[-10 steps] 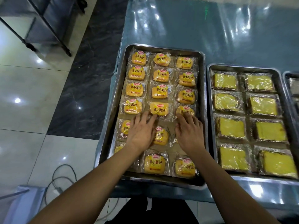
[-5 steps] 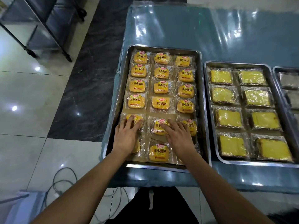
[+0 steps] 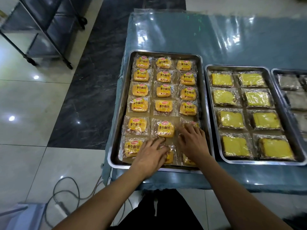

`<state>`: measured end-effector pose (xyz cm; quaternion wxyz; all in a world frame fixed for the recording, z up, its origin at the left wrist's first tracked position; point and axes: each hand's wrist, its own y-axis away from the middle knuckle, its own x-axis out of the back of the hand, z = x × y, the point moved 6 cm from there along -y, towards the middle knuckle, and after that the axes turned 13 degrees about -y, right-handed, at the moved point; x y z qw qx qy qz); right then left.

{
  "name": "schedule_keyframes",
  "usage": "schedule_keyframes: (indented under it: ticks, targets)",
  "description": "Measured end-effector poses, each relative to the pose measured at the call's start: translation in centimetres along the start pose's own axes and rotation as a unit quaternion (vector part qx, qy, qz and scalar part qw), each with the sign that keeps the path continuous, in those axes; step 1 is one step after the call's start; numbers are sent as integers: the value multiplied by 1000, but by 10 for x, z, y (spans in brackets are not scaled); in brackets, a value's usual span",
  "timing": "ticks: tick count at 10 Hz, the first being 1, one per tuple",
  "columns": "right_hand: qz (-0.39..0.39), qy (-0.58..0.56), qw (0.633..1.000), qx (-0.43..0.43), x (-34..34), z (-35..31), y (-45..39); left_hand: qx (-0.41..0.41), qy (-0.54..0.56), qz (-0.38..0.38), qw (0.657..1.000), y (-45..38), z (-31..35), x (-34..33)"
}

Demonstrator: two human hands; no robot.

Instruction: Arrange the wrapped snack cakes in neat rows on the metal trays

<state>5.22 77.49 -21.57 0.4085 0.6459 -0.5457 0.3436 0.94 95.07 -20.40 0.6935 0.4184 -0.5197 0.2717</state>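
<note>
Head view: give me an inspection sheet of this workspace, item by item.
Surface: table under a glossy blue-grey cover.
Job's things: left tray holds orange wrapped snack cakes in three columns, far rows tidy, near rows looser; middle tray holds yellow cake slices in two columns; third tray cut off at the right edge.
Clutter: nothing seen.
Grips: left hand and right hand lie flat on the near cakes, fingers straight.
Cables: grey cable looped on the floor.
Surroundings: tiled floor; metal rack at far left.
</note>
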Motion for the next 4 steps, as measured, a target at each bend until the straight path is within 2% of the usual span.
schedule_keyframes:
  ticks: [2, 4]
  targets:
    - [16, -38, 999, -3, 20, -20, 2, 5, 8, 17, 1000, 1, 0, 4]
    - [101, -96, 990, 30, 62, -47, 13, 45, 40, 109, 992, -9, -9, 59]
